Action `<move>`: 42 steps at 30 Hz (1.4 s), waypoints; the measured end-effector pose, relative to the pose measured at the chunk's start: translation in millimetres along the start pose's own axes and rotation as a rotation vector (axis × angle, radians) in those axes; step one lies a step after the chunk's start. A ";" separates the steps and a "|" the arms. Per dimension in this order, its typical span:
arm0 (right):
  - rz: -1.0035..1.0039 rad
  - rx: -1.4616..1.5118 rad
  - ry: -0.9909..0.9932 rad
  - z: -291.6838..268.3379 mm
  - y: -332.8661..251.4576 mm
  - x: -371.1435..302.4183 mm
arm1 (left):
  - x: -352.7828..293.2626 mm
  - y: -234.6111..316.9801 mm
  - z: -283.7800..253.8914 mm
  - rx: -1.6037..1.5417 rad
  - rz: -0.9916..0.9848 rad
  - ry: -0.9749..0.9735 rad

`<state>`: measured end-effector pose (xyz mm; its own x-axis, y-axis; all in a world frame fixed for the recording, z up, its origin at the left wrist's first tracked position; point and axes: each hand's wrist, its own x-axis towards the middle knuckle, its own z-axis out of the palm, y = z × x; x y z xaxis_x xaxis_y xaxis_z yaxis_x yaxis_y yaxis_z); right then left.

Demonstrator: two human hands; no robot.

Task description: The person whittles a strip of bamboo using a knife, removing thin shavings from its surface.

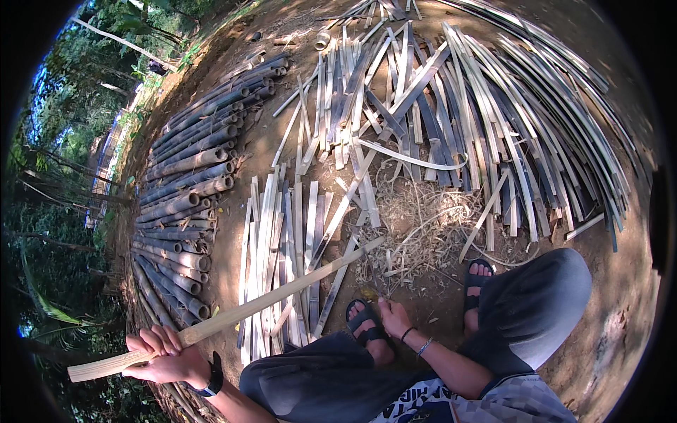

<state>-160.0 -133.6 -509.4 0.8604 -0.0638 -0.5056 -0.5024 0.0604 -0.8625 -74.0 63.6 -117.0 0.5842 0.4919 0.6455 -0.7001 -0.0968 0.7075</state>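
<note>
One long, pale bamboo strip (240, 310) slants from 8 o'clock to just below the centre of the view. The person's left hand (169, 359) grips it close to its near end, fingers wrapped around the wood. The right hand (398, 319), at 5 o'clock, is off the strip; its fingers look curled, but whether they hold anything cannot be told.

Handling it well probably calls for a firm left grip, with the palm clear of the split edges, which may be sharp or splintery. Since one hand bears all that length, the far end could dip or swing; a second support nearer the middle would likely steady it.

Directly beneath the strip in this view, towards 8 o'clock, lies a bundle of split bamboo slats (268, 240) that its far half could snag on. Beside its tip, at 3 o'clock, curly bamboo shavings (437, 218) litter the brown earth (606, 296). The left sandal (361, 317), near 6 o'clock, and the right sandal (477, 280), at 4, limit room for lowering it. A wide fan of slats (493, 120) spreads from 12 to 3, and round bamboo poles (180, 166) are stacked at 9 to 10.
</note>
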 end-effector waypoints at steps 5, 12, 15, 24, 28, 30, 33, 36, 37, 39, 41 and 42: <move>-0.304 -0.092 -0.174 15.1 -53.1 -27.5 | -4.5 1.3 4.6 -0.013 0.012 0.016; 0.056 0.124 -0.204 -5.2 -59.1 -14.8 | -17.8 12.7 20.5 -0.026 0.022 0.010; -0.098 0.041 -0.258 4.0 -72.0 -40.2 | -16.6 12.8 19.6 -0.034 0.038 -0.057; 0.154 0.290 -0.347 -1.0 -90.6 -45.7 | -21.1 15.7 19.9 -0.092 0.034 -0.139; -0.139 0.281 -0.627 12.2 -131.6 -84.8 | -21.8 15.6 19.0 -0.083 0.046 -0.171; -0.241 0.247 -0.655 11.8 -146.7 -95.3 | -22.5 16.5 19.8 -0.108 0.030 -0.161; -0.353 0.122 -0.606 6.9 -149.7 -90.3 | -23.9 18.3 17.1 -0.128 0.021 -0.169; -0.317 0.063 -0.535 5.2 -138.4 -87.2 | -23.9 18.7 19.9 -0.100 0.028 -0.148; -0.299 0.105 -0.505 6.3 -135.1 -90.5 | -24.6 20.1 19.9 -0.112 0.020 -0.171; -0.392 0.104 -0.374 6.5 -130.8 -86.6 | -27.5 23.3 20.3 -0.175 0.003 -0.235; -0.605 0.021 -0.168 4.2 -125.8 -65.1 | -31.8 25.7 20.8 -0.212 -0.001 -0.293; -0.513 0.117 -0.069 0.3 -136.7 -59.2 | -34.5 27.1 20.8 -0.220 0.002 -0.317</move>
<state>-142.2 -137.9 -361.5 0.9987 -0.0485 -0.0129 -0.0055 0.1495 -0.9887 -104.6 26.1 -114.1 0.6563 0.1966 0.7284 -0.7528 0.1070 0.6495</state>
